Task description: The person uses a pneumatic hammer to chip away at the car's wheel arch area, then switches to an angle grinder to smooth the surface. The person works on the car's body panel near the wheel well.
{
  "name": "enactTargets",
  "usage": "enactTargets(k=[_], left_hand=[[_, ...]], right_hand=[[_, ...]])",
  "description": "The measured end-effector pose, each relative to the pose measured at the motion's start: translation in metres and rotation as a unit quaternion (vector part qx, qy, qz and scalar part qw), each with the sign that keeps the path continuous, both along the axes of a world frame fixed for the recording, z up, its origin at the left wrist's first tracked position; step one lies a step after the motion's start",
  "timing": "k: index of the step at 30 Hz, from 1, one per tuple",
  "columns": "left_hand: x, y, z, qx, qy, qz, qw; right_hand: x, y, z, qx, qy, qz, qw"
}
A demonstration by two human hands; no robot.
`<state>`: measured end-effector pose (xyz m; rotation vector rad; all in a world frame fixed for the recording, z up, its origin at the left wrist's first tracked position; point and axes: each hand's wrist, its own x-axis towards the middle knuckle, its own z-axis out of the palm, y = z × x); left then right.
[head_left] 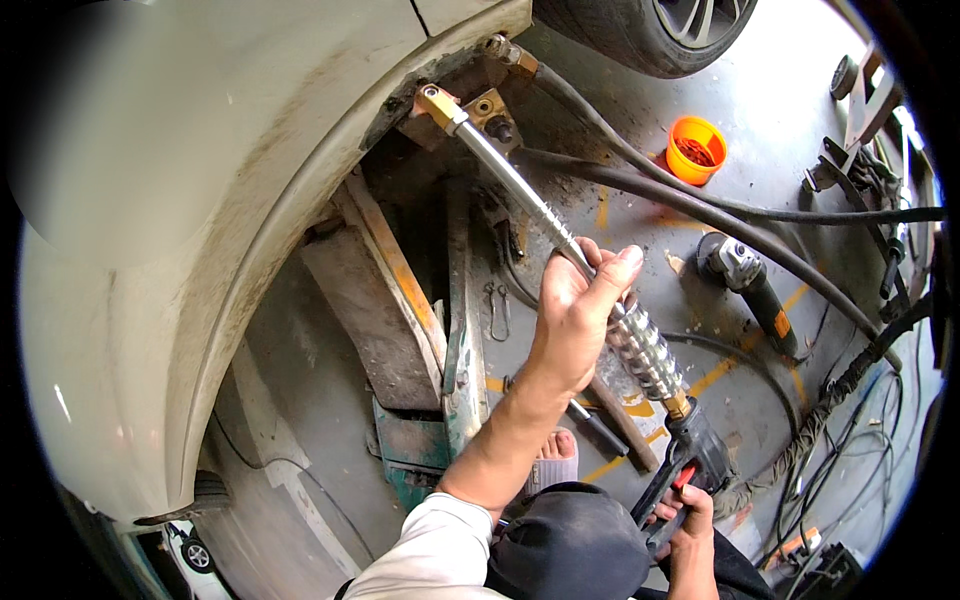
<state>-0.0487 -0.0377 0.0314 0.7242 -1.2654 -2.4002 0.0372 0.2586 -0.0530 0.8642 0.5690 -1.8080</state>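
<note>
My left hand (585, 300) is wrapped round the steel rod (500, 170) of a long tool with a shiny ribbed sleeve (645, 350) and a black pistol-shaped body (690, 450). My right hand (682, 520) grips that body's handle by its red trigger. The rod's brass-coloured tip (437, 105) meets, or lies very near, the scuffed bare-metal edge of the pale car's wheel arch (260, 230), beside a brass-coloured block (485, 108) with a thick cable.
A dark tyre (640, 40) lies at the top. An orange tub (695, 150), an angle grinder (750, 285), cables (810, 270) and metal stands (860, 150) are on the right. A jack (405, 440), metal bars (625, 430) and a slippered foot (558, 455) are below the arch.
</note>
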Motion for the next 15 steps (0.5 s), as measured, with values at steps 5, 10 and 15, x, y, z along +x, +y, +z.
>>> enactTargets(k=[5, 10, 15], left_hand=[[-0.013, -0.019, -0.017, 0.130, 0.090, -0.065, 0.985], [-0.014, -0.025, -0.031, 0.174, 0.180, -0.132, 0.959], [-0.020, -0.028, -0.043, 0.190, 0.294, -0.185, 0.918]], right_hand=[[0.002, 0.003, -0.005, -0.008, -0.008, 0.008, 1.000], [0.002, -0.001, 0.002, 0.013, 0.006, 0.004, 1.000], [0.001, -0.001, 0.006, 0.024, -0.002, 0.000, 1.000]])
